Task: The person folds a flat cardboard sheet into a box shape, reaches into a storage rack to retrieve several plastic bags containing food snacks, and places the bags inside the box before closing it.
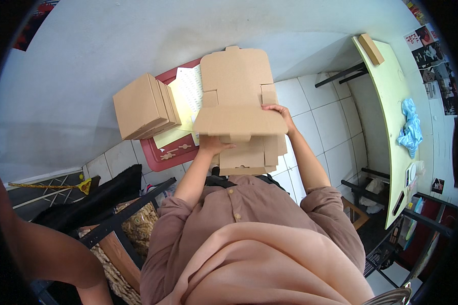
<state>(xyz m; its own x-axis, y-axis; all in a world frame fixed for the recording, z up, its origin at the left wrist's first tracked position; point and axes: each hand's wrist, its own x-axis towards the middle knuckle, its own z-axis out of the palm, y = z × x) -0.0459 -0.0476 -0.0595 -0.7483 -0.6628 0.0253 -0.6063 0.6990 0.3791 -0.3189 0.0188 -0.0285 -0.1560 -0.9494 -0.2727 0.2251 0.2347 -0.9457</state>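
Observation:
A partly folded brown cardboard box (236, 76) is in front of me, its tall back panel standing toward the wall and a wide flap bent across its middle. My right hand (282, 115) grips the flap's right edge, fingers over the top. Below the flap, my left hand (216, 146) holds the box's left side, with its fingers pointing right; the flap hides part of this hand. Left of the box, several closed cardboard boxes (140, 109) are stacked. Beneath lie printed paper sheets (188, 84) on a red low table (155, 161), with small cardboard cut-offs (175, 150) near its front edge.
On the right is a pale yellow-green table (379, 91) bearing a small cardboard piece (371, 49) and crumpled blue plastic (410, 129). A dark-framed rack (119, 231) stands at lower left, beside another person's bare limb (61, 249). White floor tiles (325, 122) show between the tables.

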